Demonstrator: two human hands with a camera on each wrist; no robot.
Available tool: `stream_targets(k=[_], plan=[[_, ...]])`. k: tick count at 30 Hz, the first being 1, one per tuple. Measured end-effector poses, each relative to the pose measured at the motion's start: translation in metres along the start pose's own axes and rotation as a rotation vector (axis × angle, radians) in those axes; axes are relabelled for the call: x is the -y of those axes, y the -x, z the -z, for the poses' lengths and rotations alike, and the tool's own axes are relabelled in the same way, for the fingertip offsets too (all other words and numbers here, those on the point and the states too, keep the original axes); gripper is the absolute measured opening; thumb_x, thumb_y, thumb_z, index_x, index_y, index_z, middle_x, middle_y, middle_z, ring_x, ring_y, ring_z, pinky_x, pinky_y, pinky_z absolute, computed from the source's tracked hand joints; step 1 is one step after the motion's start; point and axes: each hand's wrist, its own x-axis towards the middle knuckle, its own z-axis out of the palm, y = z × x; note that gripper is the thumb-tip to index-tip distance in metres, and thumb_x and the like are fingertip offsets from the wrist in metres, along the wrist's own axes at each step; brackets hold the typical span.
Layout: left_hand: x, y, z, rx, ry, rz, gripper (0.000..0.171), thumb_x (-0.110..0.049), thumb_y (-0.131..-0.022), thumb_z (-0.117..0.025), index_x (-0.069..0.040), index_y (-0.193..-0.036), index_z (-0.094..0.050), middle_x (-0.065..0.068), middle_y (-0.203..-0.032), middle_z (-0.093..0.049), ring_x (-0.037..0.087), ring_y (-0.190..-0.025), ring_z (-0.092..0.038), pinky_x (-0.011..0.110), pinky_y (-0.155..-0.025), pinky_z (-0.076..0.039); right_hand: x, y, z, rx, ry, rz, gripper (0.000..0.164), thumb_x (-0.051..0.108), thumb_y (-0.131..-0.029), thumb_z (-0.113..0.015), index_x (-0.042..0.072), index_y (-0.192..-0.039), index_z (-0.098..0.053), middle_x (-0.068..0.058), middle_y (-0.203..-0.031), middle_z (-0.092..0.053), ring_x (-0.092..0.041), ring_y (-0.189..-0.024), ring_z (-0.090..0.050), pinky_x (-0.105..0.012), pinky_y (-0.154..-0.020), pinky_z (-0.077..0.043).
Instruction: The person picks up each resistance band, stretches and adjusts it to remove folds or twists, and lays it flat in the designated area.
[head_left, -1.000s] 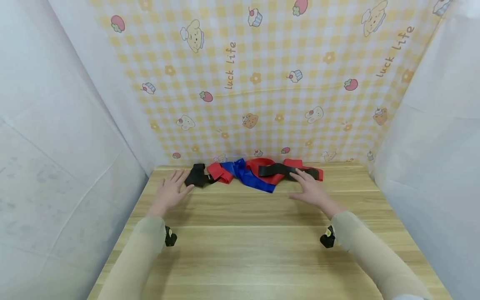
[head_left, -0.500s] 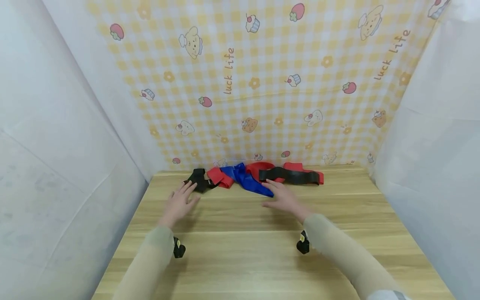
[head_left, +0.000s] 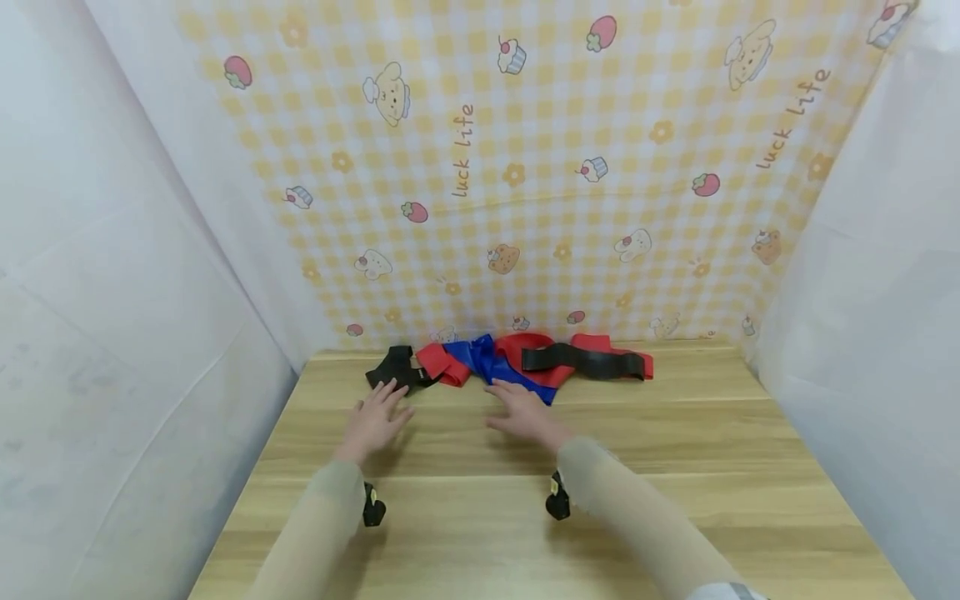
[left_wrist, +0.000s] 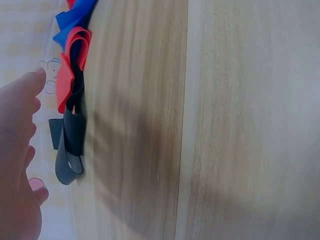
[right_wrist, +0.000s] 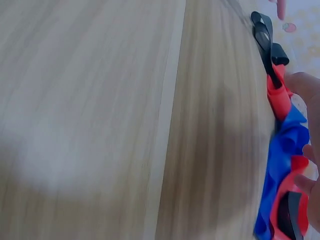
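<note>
A row of flat, rubbery-looking strips lies crumpled along the table's back edge. In the head view a folded black strip point(head_left: 390, 368) is at its left end, beside a red strip point(head_left: 444, 363). Toward the middle a twisted blue strip point(head_left: 480, 358) overlaps a larger red strip point(head_left: 528, 343), and a long black strip point(head_left: 592, 362) lies across that one. My left hand point(head_left: 375, 423) hovers just in front of the left black strip, fingers spread. My right hand point(head_left: 525, 414) is in front of the blue strip with extended fingers, holding nothing.
The wooden table point(head_left: 480, 533) stretches from the strips toward me. Behind it rises a checked cloth point(head_left: 525, 208) printed with cartoons. White sheets stand at the left point(head_left: 150, 333) and right point(head_left: 847, 333). A small black device point(head_left: 557, 498) sits at each wrist.
My right hand has travelled left, from over the long black strip to in front of the blue one. The left hand has shifted slightly right and nearer me. The strips lie as before.
</note>
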Motion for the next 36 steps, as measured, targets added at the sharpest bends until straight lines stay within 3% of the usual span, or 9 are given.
stream_targets(k=[4,11,17,28,36], plan=[[-0.003,-0.006,-0.005,0.016,0.007,0.012,0.058,-0.043,-0.1,-0.049,-0.011,-0.147,-0.042,0.016,-0.156,-0.026,0.04,-0.143,-0.017,0.068,-0.107,-0.014,0.009,-0.006,-0.009,-0.002,-0.009,-0.005,0.061,0.033,-0.09,-0.069,0.013,-0.144,-0.048,-0.011,-0.15,-0.04,-0.035,-0.135,-0.037,-0.065,-0.103,-0.03],[-0.01,-0.015,-0.013,0.056,-0.003,0.028,0.053,-0.043,-0.098,-0.053,-0.013,-0.142,-0.051,0.016,-0.156,-0.026,0.039,-0.144,-0.015,0.069,-0.106,-0.015,0.023,-0.014,-0.019,0.007,0.004,0.03,0.057,0.03,-0.091,-0.067,0.009,-0.142,-0.049,-0.017,-0.146,-0.043,-0.033,-0.133,-0.041,-0.05,-0.107,-0.035],[-0.013,-0.021,-0.017,0.07,-0.007,0.081,0.053,-0.043,-0.097,-0.056,-0.012,-0.14,-0.053,0.015,-0.158,-0.022,0.038,-0.145,-0.011,0.069,-0.107,-0.014,0.033,-0.02,-0.027,0.007,0.016,0.041,0.057,0.03,-0.091,-0.067,0.009,-0.141,-0.05,-0.013,-0.144,-0.047,-0.03,-0.133,-0.042,-0.05,-0.106,-0.036],[-0.005,-0.023,-0.022,0.155,-0.025,0.186,0.064,-0.047,-0.1,-0.045,-0.001,-0.145,-0.042,0.015,-0.158,-0.021,0.041,-0.144,-0.011,0.07,-0.106,-0.014,0.046,-0.021,-0.034,0.042,-0.027,0.03,0.056,0.03,-0.092,-0.066,0.011,-0.142,-0.049,-0.009,-0.143,-0.048,-0.027,-0.133,-0.043,-0.043,-0.108,-0.035],[-0.006,-0.032,-0.016,0.053,0.009,0.158,0.063,-0.042,-0.101,-0.043,0.005,-0.144,-0.04,0.018,-0.155,-0.028,0.045,-0.138,-0.023,0.067,-0.101,-0.028,0.034,-0.022,-0.028,0.014,-0.052,-0.012,0.051,0.027,-0.091,-0.067,0.009,-0.138,-0.054,-0.009,-0.139,-0.052,-0.025,-0.13,-0.046,-0.041,-0.106,-0.037]])
